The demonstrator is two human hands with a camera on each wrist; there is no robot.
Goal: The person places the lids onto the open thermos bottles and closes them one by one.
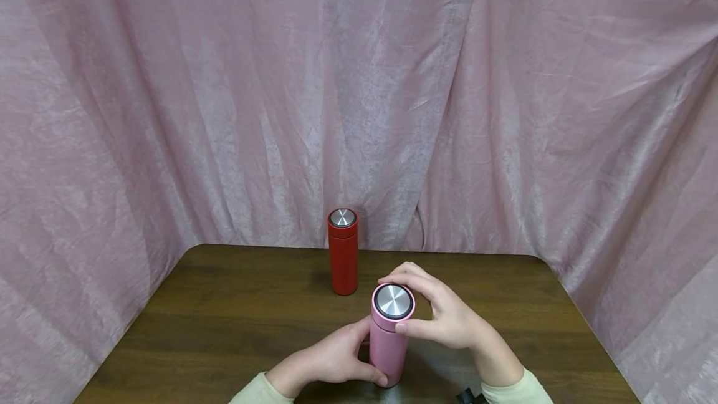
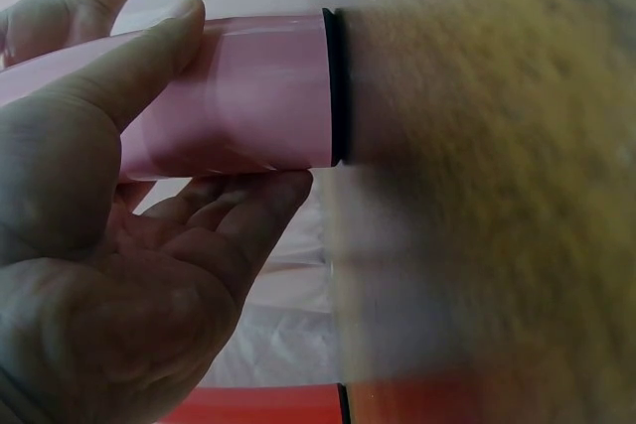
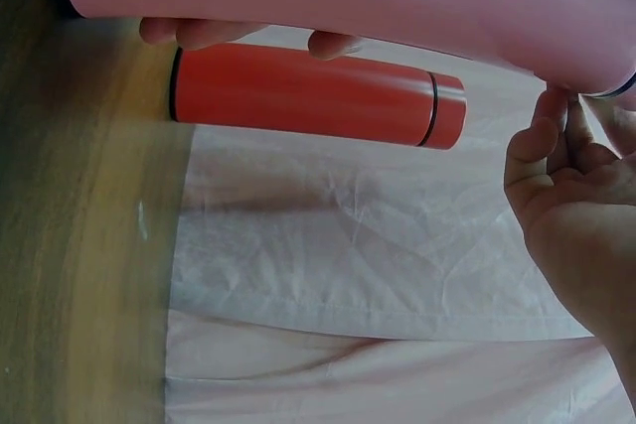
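Note:
A pink thermos flask (image 1: pixel 388 354) with a silver disc on its lid stands upright near the front of the table. My left hand (image 1: pixel 340 352) grips its lower body, thumb on the near side and fingers behind, as the left wrist view also shows. Around the lid at the top, my right hand (image 1: pixel 443 315) holds with the thumb in front and the fingers at the far side. In the right wrist view, fingertips of the right hand (image 3: pixel 581 186) touch the flask close to its lid. The lid sits on the flask.
A red thermos flask (image 1: pixel 343 260) stands upright farther back, left of the pink one. The brown wooden table (image 1: pixel 235 304) ends at a pink curtain (image 1: pixel 269 111) behind and at the sides. A small black object (image 1: pixel 470 396) shows beside the right sleeve.

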